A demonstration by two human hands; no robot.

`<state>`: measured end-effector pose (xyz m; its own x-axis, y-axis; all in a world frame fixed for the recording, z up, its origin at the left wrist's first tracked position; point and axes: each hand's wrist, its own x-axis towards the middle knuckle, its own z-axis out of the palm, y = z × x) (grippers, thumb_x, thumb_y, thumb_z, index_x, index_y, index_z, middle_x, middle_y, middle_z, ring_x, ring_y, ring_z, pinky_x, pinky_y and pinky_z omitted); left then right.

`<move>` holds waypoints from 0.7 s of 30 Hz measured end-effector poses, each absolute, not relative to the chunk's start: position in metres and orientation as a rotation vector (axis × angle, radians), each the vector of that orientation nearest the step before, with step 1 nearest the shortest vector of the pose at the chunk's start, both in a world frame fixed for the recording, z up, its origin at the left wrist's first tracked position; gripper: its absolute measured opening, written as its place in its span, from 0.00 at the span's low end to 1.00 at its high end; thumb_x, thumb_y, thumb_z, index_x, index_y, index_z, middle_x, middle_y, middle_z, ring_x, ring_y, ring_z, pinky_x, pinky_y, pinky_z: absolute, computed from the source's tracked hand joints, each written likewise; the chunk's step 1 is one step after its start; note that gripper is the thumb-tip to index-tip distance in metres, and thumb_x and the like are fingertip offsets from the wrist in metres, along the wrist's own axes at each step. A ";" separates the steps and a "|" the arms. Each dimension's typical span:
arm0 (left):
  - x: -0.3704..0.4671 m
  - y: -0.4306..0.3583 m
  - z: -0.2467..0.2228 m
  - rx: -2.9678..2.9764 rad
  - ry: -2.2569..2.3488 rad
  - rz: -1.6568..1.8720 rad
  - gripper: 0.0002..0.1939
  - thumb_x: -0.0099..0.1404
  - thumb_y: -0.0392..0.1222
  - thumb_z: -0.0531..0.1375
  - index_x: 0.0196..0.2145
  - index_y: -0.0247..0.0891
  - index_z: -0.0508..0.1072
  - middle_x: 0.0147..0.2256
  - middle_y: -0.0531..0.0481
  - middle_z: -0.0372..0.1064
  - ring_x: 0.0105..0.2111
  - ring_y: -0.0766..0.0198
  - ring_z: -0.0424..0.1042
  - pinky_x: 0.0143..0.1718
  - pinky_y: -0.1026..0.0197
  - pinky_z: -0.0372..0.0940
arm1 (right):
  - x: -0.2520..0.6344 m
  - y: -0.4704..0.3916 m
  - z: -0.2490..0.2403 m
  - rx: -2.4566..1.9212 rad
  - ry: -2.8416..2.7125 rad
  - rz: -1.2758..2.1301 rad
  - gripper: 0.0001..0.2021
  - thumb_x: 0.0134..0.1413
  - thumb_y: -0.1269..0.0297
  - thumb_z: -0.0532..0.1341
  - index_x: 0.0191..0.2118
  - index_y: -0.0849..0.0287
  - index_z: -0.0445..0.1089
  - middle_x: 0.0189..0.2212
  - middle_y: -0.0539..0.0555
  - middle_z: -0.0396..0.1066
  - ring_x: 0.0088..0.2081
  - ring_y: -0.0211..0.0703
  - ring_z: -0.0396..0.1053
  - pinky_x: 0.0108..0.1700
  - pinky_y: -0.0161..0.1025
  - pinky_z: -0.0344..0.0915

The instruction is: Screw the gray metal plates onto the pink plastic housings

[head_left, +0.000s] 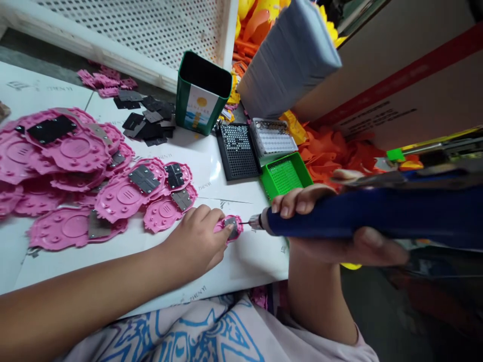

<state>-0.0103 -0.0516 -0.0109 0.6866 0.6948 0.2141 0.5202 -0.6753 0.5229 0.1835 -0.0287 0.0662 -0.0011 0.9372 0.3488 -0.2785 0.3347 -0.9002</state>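
Observation:
My left hand (199, 236) is closed on a small pink plastic part (239, 226) with a grey plate screwed to its end, held just above the white tabletop. My right hand (313, 216) grips a dark blue electric screwdriver (324, 216), lying almost level. Its thin bit points left and meets the edge of the pink part; I cannot tell whether it sits in a screw. Left of my left hand, pink plastic covers (124, 193) with black or grey plates lie in an overlapping pile.
Loose black plates (149, 120) lie behind the pile. A green tin (204, 95), a black screw tray (238, 151), a clear box (273, 136) and a green basket (287, 176) stand at the middle. Behind are a white crate (143, 40), orange parts (328, 151) and a carton (396, 75).

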 end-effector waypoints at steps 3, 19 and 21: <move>-0.009 -0.054 -0.016 2.473 0.958 0.608 0.12 0.61 0.34 0.60 0.43 0.36 0.75 0.40 0.41 0.68 0.38 0.52 0.61 0.38 0.51 0.62 | 0.181 0.001 0.081 -0.782 -1.124 0.951 0.18 0.38 0.57 0.60 0.39 0.53 0.73 0.20 0.49 0.72 0.21 0.44 0.68 0.24 0.45 0.67; -0.014 -0.052 -0.015 2.457 0.916 0.593 0.12 0.60 0.34 0.60 0.43 0.35 0.74 0.40 0.40 0.69 0.38 0.52 0.62 0.38 0.51 0.62 | 0.160 0.113 0.056 -0.942 -0.912 0.655 0.10 0.41 0.54 0.56 0.29 0.53 0.58 0.17 0.43 0.62 0.17 0.37 0.65 0.22 0.36 0.63; -0.015 -0.051 -0.013 2.462 0.918 0.580 0.12 0.60 0.35 0.61 0.43 0.35 0.74 0.39 0.41 0.69 0.37 0.52 0.62 0.37 0.52 0.62 | 0.160 0.113 0.056 -0.938 -0.922 0.660 0.11 0.41 0.55 0.56 0.31 0.52 0.59 0.16 0.43 0.62 0.16 0.37 0.65 0.22 0.36 0.63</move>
